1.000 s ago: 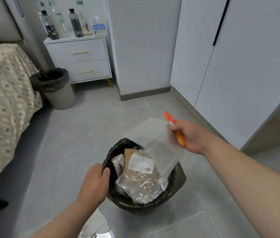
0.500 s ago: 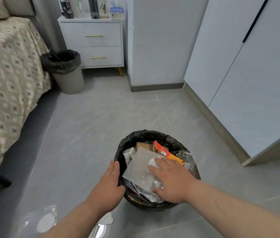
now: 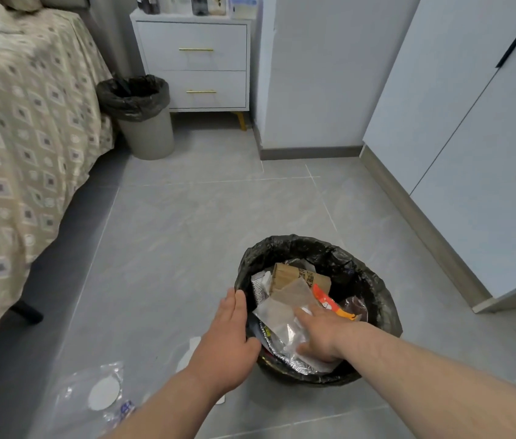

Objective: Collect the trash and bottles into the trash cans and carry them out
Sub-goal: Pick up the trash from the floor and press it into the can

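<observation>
A trash can lined with a black bag (image 3: 373,280) stands on the floor in front of me, full of wrappers, a brown carton and an orange packet (image 3: 329,304). My right hand (image 3: 316,335) lies flat inside it, pressing down on a clear plastic bag (image 3: 282,312). My left hand (image 3: 228,340) rests against the can's left rim with the thumb over the edge. A second lined trash can (image 3: 142,122) stands by the bed. Clear plastic packaging with a white disc (image 3: 98,391) lies on the floor at lower left. Bottles (image 3: 199,3) stand on the nightstand.
A bed with a patterned cover (image 3: 22,128) fills the left side. A white two-drawer nightstand (image 3: 193,61) stands at the back. White wardrobe doors (image 3: 478,137) run along the right. Grey tile floor (image 3: 202,223) lies between them.
My right hand dropped the clear bag and orange packet into the can and now presses them down. The view has shifted, so the can sits further right.
</observation>
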A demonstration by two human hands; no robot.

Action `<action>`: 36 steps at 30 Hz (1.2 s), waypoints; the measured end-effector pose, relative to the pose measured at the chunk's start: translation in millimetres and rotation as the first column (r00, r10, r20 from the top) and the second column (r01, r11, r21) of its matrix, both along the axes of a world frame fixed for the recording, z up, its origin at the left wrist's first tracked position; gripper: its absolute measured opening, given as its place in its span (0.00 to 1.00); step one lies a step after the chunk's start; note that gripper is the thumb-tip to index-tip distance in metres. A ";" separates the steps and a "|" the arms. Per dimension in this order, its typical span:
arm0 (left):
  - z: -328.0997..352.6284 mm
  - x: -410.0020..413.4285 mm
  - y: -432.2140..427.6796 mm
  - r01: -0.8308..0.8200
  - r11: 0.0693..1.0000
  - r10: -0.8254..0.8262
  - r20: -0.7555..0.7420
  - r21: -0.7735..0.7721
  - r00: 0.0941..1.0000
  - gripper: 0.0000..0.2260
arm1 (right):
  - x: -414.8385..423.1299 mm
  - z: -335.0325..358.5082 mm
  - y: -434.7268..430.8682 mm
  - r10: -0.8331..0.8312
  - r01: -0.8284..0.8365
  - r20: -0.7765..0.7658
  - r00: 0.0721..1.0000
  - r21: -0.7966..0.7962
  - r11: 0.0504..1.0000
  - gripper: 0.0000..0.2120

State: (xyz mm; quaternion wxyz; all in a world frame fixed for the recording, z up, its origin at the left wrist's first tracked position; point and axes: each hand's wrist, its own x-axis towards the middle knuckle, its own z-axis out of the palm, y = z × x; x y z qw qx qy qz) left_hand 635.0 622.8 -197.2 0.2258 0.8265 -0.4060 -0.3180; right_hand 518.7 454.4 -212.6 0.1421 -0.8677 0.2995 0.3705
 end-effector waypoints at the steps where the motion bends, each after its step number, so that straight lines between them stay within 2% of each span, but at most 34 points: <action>1: 2.6 0.6 0.5 0.009 1.000 -0.009 0.002 0.016 1.000 0.35 | 1.1 5.5 0.0 0.010 -0.010 0.006 1.000 -0.016 1.000 0.38; 4: 19.4 4.7 6.7 0.007 1.000 -0.007 -0.018 0.015 1.000 0.35 | 9.4 33.0 4.9 0.062 -0.057 0.065 0.996 -0.074 0.996 0.32; 8: 51.6 23.3 38.6 -0.067 0.976 0.087 0.089 -0.206 0.992 0.29 | 26.4 73.9 20.3 0.000 0.005 0.193 0.981 -0.023 1.000 0.25; 11: 59.6 47.6 73.8 -0.186 0.952 0.213 0.089 -0.244 0.973 0.26 | 39.7 91.8 35.6 0.013 0.016 0.373 0.928 -0.075 0.997 0.21; 13: 54.0 63.8 99.9 -0.249 0.948 0.275 0.115 -0.198 0.954 0.25 | 51.2 95.8 52.8 0.030 0.005 0.477 0.879 -0.071 0.997 0.19; 16: 34.3 85.0 137.3 -0.325 0.940 0.337 0.147 -0.101 0.930 0.24 | 73.9 93.8 84.5 0.110 -0.081 0.542 0.833 -0.077 0.994 0.17; 22: -44.1 113.2 201.0 -0.459 0.880 0.453 0.073 0.126 0.889 0.24 | 112.6 51.7 144.9 0.167 -0.208 0.649 0.742 -0.014 0.978 0.18; 24: -75.1 115.2 216.6 -0.491 0.850 0.496 0.025 0.192 0.868 0.26 | 117.3 27.1 161.9 0.214 -0.285 0.614 0.760 0.017 0.958 0.18; 26: -104.1 114.2 226.2 -0.518 0.815 0.536 0.003 0.260 0.844 0.30 | 115.8 -1.7 171.5 0.256 -0.329 0.501 0.827 0.063 0.942 0.19; 29: -139.4 118.1 233.0 -0.561 0.760 0.572 0.072 0.329 0.817 0.39 | 111.6 -45.3 173.4 0.226 -0.276 0.307 0.924 0.127 0.953 0.22; 31: -155.9 125.4 233.9 -0.512 0.766 0.503 0.134 0.388 0.854 0.47 | 110.6 -72.0 172.5 0.196 -0.230 0.212 0.957 0.145 0.963 0.22; 33: -167.9 137.2 231.2 -0.393 0.801 0.344 0.190 0.451 0.920 0.54 | 110.6 -95.0 172.3 0.169 -0.192 0.145 0.975 0.157 0.969 0.21; 36: -174.9 154.1 223.2 -0.231 0.824 0.149 0.197 0.518 0.969 0.57 | 112.5 -121.0 172.8 0.090 -0.106 0.115 0.989 0.147 0.983 0.21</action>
